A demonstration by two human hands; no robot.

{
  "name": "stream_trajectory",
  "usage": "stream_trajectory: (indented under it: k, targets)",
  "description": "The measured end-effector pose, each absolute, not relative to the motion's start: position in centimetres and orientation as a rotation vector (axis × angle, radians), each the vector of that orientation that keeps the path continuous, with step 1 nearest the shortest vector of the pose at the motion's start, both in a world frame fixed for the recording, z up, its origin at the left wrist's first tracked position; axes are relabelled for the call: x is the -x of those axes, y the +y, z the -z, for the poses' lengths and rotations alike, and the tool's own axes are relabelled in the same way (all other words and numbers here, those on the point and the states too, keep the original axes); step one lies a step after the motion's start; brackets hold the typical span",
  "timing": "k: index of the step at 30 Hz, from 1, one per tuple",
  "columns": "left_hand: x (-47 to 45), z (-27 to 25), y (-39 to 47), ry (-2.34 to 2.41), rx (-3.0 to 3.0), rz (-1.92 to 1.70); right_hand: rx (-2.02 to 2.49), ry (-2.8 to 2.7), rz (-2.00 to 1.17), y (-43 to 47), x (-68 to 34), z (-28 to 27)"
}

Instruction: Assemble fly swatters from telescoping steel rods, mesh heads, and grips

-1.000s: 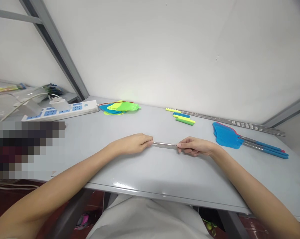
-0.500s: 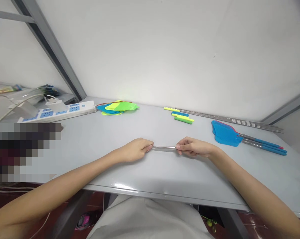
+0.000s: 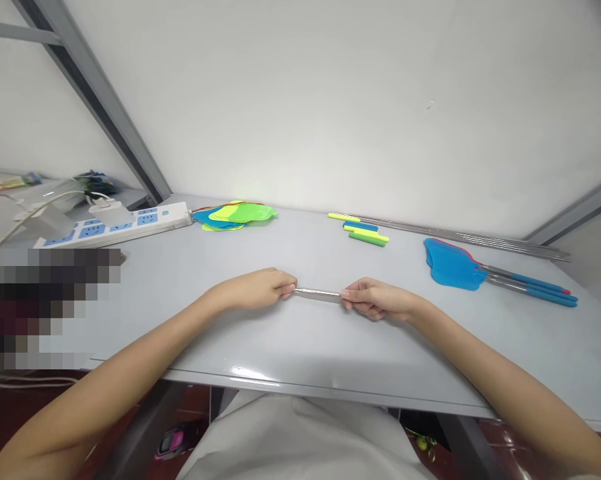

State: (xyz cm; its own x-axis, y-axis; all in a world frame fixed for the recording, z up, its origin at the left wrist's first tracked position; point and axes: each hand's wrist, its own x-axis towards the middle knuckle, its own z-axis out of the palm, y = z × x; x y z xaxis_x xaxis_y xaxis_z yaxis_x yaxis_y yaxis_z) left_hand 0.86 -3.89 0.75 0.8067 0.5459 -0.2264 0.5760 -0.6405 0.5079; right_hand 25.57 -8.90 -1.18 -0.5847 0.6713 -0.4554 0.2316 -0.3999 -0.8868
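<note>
A short metal rod (image 3: 318, 294) stretches between my two hands, just above the table. My left hand (image 3: 265, 288) pinches its left end, while my right hand (image 3: 373, 298) grips the right end between thumb and fingers. Beyond my right hand lie several coloured sleeves (image 3: 365, 234) in yellow, blue and green. Farther right rest blue fly swatters (image 3: 453, 265) with metal shafts and blue handles. Loose swatter heads (image 3: 240, 213) in green, yellow and blue are piled at the back left.
A white power strip (image 3: 115, 225) with plugs and cables stands on the table's left side. Thin metal rods (image 3: 460, 235) lie along the back wall. The grey table (image 3: 300, 357) has its front edge near my body. A pixelated area covers the far left.
Both hands have shifted slightly to the left with the metal rod, which now slopes a little down to the right. Both still grip its ends.
</note>
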Motion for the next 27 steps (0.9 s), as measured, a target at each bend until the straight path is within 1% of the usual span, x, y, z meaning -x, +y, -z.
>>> stream_trajectory:
  k: [4,7,14,19,27]
  targets:
    - [-0.3,-2.1,-3.8,0.804,-2.32,0.141,1.214,-1.504,-2.075,-8.9,-25.5,1.1]
    - [-0.5,-2.3,-4.1,0.81,-2.363,0.138,1.213,-1.512,-2.108,-8.8,-25.7,1.1]
    - [-2.0,0.4,-4.9,0.844,-2.666,-0.072,1.226,-1.528,-2.091,-8.9,-26.0,0.9]
    - [-2.3,1.5,-5.3,0.85,-2.755,-0.104,1.241,-1.498,-2.089,-9.0,-26.0,1.0]
    - [-2.3,1.4,-5.4,0.878,-2.776,-0.059,1.272,-1.543,-2.014,-9.3,-25.3,1.2]
